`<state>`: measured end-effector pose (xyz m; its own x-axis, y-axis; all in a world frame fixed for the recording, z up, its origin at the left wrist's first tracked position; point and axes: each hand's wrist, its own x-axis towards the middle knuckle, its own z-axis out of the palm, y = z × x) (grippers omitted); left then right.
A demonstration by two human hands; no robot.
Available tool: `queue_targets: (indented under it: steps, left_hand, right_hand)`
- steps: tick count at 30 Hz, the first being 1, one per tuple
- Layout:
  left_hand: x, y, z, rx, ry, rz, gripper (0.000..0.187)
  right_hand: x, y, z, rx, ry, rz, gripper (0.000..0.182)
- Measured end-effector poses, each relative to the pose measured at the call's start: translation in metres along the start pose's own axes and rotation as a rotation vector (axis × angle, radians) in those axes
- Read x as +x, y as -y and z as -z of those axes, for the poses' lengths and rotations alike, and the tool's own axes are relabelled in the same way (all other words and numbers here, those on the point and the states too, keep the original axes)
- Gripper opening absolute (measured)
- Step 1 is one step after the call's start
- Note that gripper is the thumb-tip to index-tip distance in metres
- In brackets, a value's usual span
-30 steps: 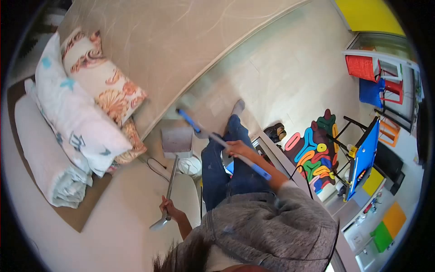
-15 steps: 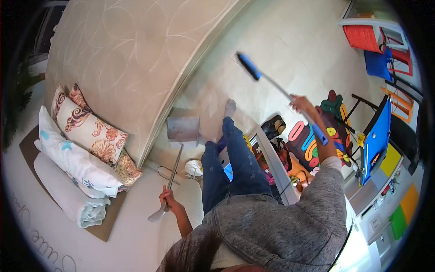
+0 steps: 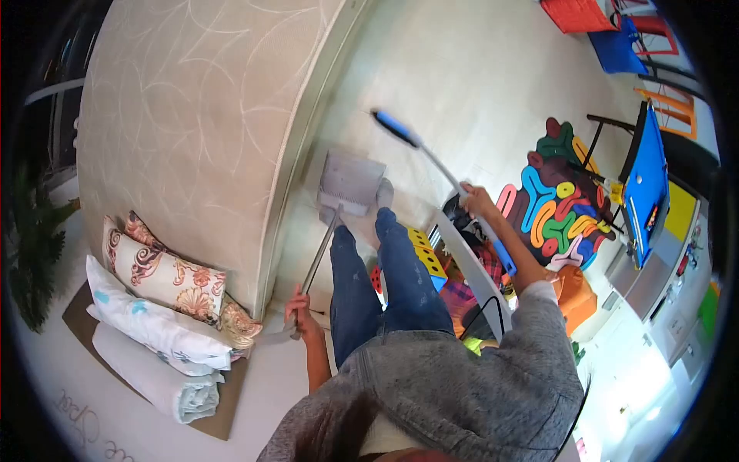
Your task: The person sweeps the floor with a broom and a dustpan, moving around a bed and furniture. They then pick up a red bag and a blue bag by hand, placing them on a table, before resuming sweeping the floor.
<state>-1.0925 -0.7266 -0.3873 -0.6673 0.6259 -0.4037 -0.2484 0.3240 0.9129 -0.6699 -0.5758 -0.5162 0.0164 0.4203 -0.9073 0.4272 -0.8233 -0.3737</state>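
My left hand [image 3: 299,305] is closed around the metal handle of a long-handled dustpan [image 3: 352,182], whose grey pan lies near my feet beside the bed. With my right hand [image 3: 479,202] I grip the shaft of a blue-and-black brush [image 3: 396,128]. Its head is held out over the pale floor, ahead and to the right of the pan, apart from it. The blue end of the brush handle runs back along my right forearm. Whether the brush touches the floor I cannot tell.
At the left is a bed [image 3: 200,92] with patterned pillows [image 3: 165,273] near it. A colourful mat [image 3: 558,204], a blue-topped table [image 3: 648,185] and an orange beanbag [image 3: 573,296] are on the right. An open bin [image 3: 473,266] of mixed items stands by my legs.
The dustpan has shifted up and to the right in view, and the brush head has moved left and slightly down. The camera view has turned, showing more of the bin and mat.
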Motion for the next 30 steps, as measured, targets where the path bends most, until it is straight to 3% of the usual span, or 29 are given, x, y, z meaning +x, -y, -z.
queue_targets:
  steps: [3, 6, 7, 9, 11, 13, 15, 16, 18, 20, 23, 26, 28, 30]
  left_hand:
    - [0.038, 0.015, 0.006, 0.006, 0.241, -0.181, 0.017]
    - [0.082, 0.009, -0.014, 0.047, 0.392, -0.314, 0.018]
    - [0.093, 0.005, -0.018, 0.055, 0.426, -0.326, 0.018]
    - [0.112, -0.004, -0.031, 0.066, 0.505, -0.339, 0.018]
    - [0.127, -0.011, -0.042, 0.096, 0.555, -0.335, 0.018]
    - [0.141, -0.019, -0.048, 0.113, 0.587, -0.294, 0.018]
    - [0.149, -0.023, -0.058, 0.106, 0.597, -0.208, 0.018]
    - [0.145, -0.034, -0.067, 0.132, 0.548, -0.095, 0.017]
    - [0.152, -0.032, -0.068, 0.134, 0.643, -0.104, 0.017]
    - [0.162, -0.03, -0.067, 0.143, 0.73, -0.116, 0.016]
    - [0.174, -0.027, -0.062, 0.189, 0.829, -0.124, 0.014]
    - [0.173, -0.034, -0.063, 0.251, 0.827, -0.142, 0.014]
    - [0.166, -0.04, -0.072, 0.262, 0.777, -0.172, 0.018]
    - [0.169, -0.042, -0.073, 0.288, 0.782, -0.183, 0.019]
  right_hand:
    - [0.008, 0.02, -0.028, -0.218, -0.373, 0.079, 0.059]
    - [-0.028, 0.013, -0.083, 0.157, -0.365, 0.232, 0.063]
    - [-0.039, -0.006, -0.094, 0.499, -0.242, 0.254, 0.063]
    - [-0.107, 0.0, -0.109, 0.921, -0.093, 0.108, 0.063]
    - [-0.153, -0.013, -0.157, 0.679, -0.207, 0.072, 0.063]
    - [-0.19, -0.027, -0.212, 0.646, -0.24, -0.008, 0.062]
    - [-0.22, -0.039, -0.255, 0.903, -0.12, -0.175, 0.063]
    - [-0.237, -0.034, -0.273, 1.005, -0.125, -0.275, 0.058]
    - [-0.256, -0.033, -0.303, 1.242, -0.046, -0.462, 0.044]
    - [-0.254, -0.058, -0.333, 1.505, 0.145, -0.618, 0.027]
    - [-0.219, -0.138, -0.415, 2.15, 0.261, -0.667, 0.009]
    - [-0.162, -0.196, -0.476, 2.392, 0.233, -0.408, 0.017]
    - [-0.121, -0.185, -0.46, 1.75, 0.394, -0.25, 0.021]
    - [-0.067, -0.162, -0.469, 2.038, 0.294, -0.172, 0.02]
